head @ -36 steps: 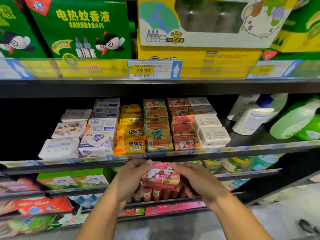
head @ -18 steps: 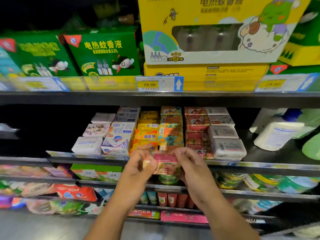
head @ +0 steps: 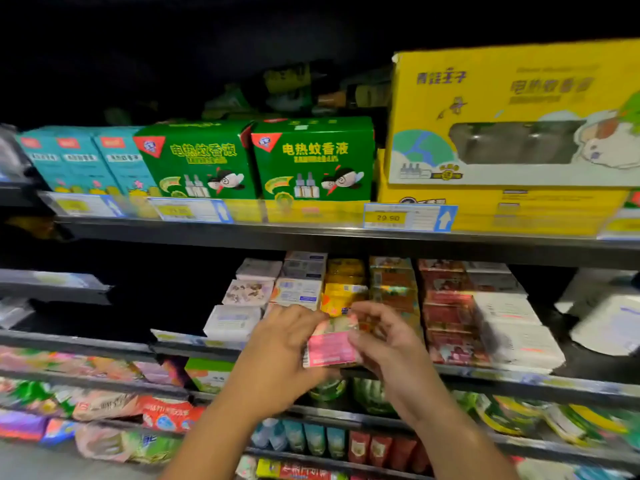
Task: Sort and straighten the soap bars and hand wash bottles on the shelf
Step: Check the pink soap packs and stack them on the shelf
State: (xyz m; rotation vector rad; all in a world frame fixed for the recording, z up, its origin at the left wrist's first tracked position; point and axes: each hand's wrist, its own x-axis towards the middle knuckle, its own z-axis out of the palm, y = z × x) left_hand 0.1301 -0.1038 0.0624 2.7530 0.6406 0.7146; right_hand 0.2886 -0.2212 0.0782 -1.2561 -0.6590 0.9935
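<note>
A pink soap bar pack (head: 331, 347) is held between both hands in front of the soap shelf edge (head: 194, 341). My left hand (head: 284, 344) grips its left end and my right hand (head: 384, 341) pinches its right end. Behind them, rows of soap bars lie on the shelf: white ones (head: 232, 320) at the left, yellow ones (head: 343, 289) in the middle, red ones (head: 446, 306) and white ones (head: 509, 323) to the right. A white hand wash bottle (head: 609, 323) lies on its side at the far right. The view is blurred.
The shelf above carries green boxes (head: 313, 159), teal boxes (head: 69, 161) and a large yellow box (head: 512, 119), with a price tag (head: 408, 218) on its edge. Lower shelves hold bagged goods (head: 104, 403) and small bottles (head: 311, 438).
Both hands have lifted the pink soap pack from below the shelf edge up to the front of the soap rows. The camera view has swung upward and to the left.
</note>
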